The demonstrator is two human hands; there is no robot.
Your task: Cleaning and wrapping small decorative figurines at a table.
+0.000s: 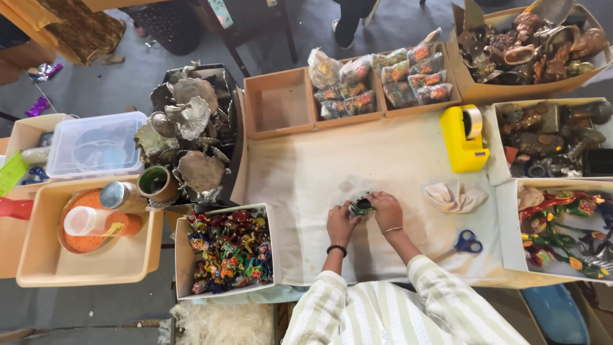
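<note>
A pale cream cloth (pixel 396 160), faintly stained, covers the worktable; grey floor shows beyond its far edge. Near the cloth's middle, the left hand (pixel 342 222) and the right hand (pixel 385 211) close together from both sides, pinching a small dark-green painted figurine (pixel 361 206) that rests on the cloth. Boxes ring the bare patch: an empty shallow cardboard tray (pixel 279 105) at the far edge, a white box of bright painted figurines (pixel 228 252) at the left. A yellow tape dispenser (pixel 463 138), a crumpled beige rag (pixel 454 197) and blue-handled scissors (pixel 467 242) lie to the right. Open cloth remains ahead of the hands.
</note>
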